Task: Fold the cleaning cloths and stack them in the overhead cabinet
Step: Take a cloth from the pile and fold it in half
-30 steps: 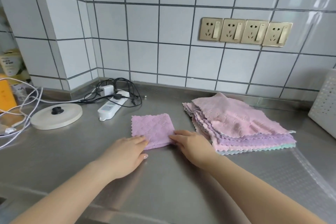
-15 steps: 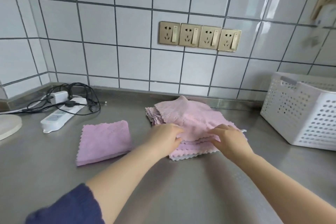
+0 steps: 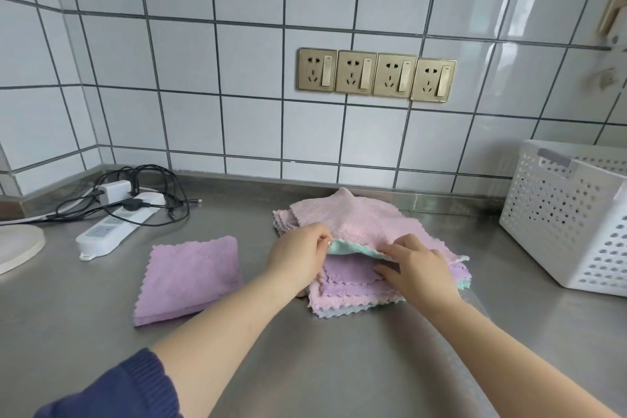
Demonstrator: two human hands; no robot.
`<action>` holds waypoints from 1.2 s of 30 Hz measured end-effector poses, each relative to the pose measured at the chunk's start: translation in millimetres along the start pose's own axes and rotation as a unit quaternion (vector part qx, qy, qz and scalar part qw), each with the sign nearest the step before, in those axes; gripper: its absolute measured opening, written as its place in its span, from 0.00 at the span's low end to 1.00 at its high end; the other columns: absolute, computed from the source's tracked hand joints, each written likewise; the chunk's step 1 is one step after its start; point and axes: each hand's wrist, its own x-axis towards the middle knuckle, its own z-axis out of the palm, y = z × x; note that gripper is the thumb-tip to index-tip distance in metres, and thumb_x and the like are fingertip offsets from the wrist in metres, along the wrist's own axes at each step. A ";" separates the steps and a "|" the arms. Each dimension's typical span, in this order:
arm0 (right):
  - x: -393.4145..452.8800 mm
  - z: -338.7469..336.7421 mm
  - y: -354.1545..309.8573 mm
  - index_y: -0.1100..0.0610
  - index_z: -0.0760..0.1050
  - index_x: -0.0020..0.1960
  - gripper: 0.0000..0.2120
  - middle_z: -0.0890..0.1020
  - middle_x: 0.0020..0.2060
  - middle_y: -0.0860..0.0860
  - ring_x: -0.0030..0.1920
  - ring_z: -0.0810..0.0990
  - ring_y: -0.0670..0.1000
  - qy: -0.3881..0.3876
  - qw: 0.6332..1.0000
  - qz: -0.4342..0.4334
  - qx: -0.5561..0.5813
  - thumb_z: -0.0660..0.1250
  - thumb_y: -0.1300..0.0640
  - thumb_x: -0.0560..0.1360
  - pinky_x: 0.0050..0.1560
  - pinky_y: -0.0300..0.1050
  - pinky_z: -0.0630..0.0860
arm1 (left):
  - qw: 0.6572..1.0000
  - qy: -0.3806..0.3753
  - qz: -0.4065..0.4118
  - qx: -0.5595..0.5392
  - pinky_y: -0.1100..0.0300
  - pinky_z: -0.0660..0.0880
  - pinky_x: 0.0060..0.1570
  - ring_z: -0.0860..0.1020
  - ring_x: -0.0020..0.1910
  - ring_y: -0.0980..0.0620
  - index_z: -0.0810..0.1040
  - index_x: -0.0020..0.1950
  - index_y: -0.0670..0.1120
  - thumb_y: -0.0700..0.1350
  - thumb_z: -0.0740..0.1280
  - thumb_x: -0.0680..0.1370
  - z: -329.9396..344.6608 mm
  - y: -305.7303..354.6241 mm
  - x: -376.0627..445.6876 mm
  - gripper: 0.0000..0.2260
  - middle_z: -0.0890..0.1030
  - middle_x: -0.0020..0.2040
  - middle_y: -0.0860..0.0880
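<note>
A folded purple cloth (image 3: 191,276) lies flat on the steel counter (image 3: 339,360), left of centre. To its right sits a pile of unfolded cloths (image 3: 353,292) in pink, purple and teal. My left hand (image 3: 298,258) pinches the near left edge of the top pink cloth (image 3: 349,219), whose teal underside shows. My right hand (image 3: 415,268) grips the same edge further right, thumb under it. The near edge is lifted off the pile. No overhead cabinet is in view.
A white perforated basket (image 3: 566,214) stands at the right. A white power strip (image 3: 115,227) with a charger and tangled black cables lies at back left, and a round white lid (image 3: 17,248) at the left edge. Wall sockets (image 3: 376,75) sit on the tiled wall.
Both hands left the folded purple cloth and moved right to the pile. They took hold of the top pink cloth's near edge and lifted it, showing teal beneath.
</note>
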 end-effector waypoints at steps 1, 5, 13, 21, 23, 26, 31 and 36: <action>0.8 1.5 0.1 0.48 0.78 0.57 0.13 0.76 0.53 0.49 0.49 0.78 0.55 0.008 1.000 0.005 0.002 0.67 0.49 0.73 0.50 0.46 0.67 | 0.999 -0.004 -0.008 -0.036 0.55 0.76 0.37 0.82 0.32 0.55 0.73 0.46 0.50 0.44 0.57 0.80 -1.8 1.1 0.0 0.07 0.83 0.38 0.49; 3.4 -2.0 13.1 0.50 0.83 0.49 0.11 0.80 0.47 0.51 0.42 0.79 0.59 0.057 0.997 0.045 -0.019 0.68 0.61 0.69 0.41 0.45 0.64 | 0.993 -0.002 0.003 -0.115 0.57 0.73 0.33 0.82 0.31 0.60 0.72 0.46 0.47 0.42 0.56 0.80 -14.0 5.1 -5.4 0.07 0.81 0.37 0.48; -12.2 -43.7 32.7 0.53 0.80 0.48 0.05 0.83 0.52 0.47 0.57 0.78 0.55 0.075 0.996 0.054 -0.008 0.68 0.59 0.73 0.67 0.58 0.61 | 0.996 0.039 0.057 -0.056 0.65 0.72 0.38 0.80 0.40 0.60 0.75 0.48 0.47 0.43 0.59 0.80 -39.7 -12.1 -35.5 0.06 0.83 0.43 0.53; -63.2 -75.1 9.7 0.55 0.76 0.53 0.06 0.77 0.40 0.42 0.51 0.77 0.56 0.028 0.997 -0.019 0.071 0.64 0.59 0.76 0.52 0.47 0.72 | 0.985 0.113 0.125 0.034 0.59 0.67 0.38 0.73 0.37 0.53 0.78 0.46 0.47 0.42 0.62 0.78 -72.7 -18.5 -88.5 0.06 0.78 0.36 0.54; -81.9 -82.6 2.9 0.53 0.76 0.53 0.06 0.81 0.44 0.45 0.50 0.79 0.55 0.012 0.996 -0.011 0.089 0.65 0.58 0.76 0.46 0.47 0.73 | 0.990 0.076 0.121 0.020 0.67 0.63 0.35 0.70 0.33 0.58 0.77 0.46 0.47 0.42 0.61 0.79 -77.2 -19.5 -109.7 0.06 0.74 0.33 0.58; -109.4 -87.6 -5.4 0.51 0.76 0.54 0.07 0.83 0.46 0.46 0.48 0.80 0.54 -0.030 0.996 -0.009 0.086 0.64 0.55 0.77 0.46 0.47 0.74 | 0.996 0.004 0.085 -0.003 0.67 0.64 0.34 0.71 0.32 0.60 0.74 0.47 0.49 0.43 0.59 0.80 -76.6 -23.7 -141.8 0.05 0.74 0.34 0.58; -148.1 -91.3 -15.0 0.50 0.76 0.54 0.07 0.82 0.46 0.42 0.48 0.80 0.48 -0.117 0.989 -0.018 0.083 0.63 0.53 0.77 0.49 0.42 0.75 | 0.996 -0.041 0.076 -0.024 0.66 0.63 0.33 0.68 0.31 0.59 0.74 0.47 0.48 0.43 0.59 0.80 -77.8 -23.6 -183.7 0.05 0.73 0.34 0.54; -173.0 -93.8 -25.5 0.45 0.76 0.50 0.05 0.80 0.41 0.40 0.41 0.77 0.39 -0.223 0.971 -0.009 0.081 0.63 0.50 0.77 0.43 0.32 0.71 | 0.993 -0.071 0.048 -0.086 0.62 0.64 0.33 0.67 0.29 0.58 0.73 0.44 0.52 0.45 0.60 0.80 -80.9 -29.1 -206.5 0.06 0.74 0.32 0.51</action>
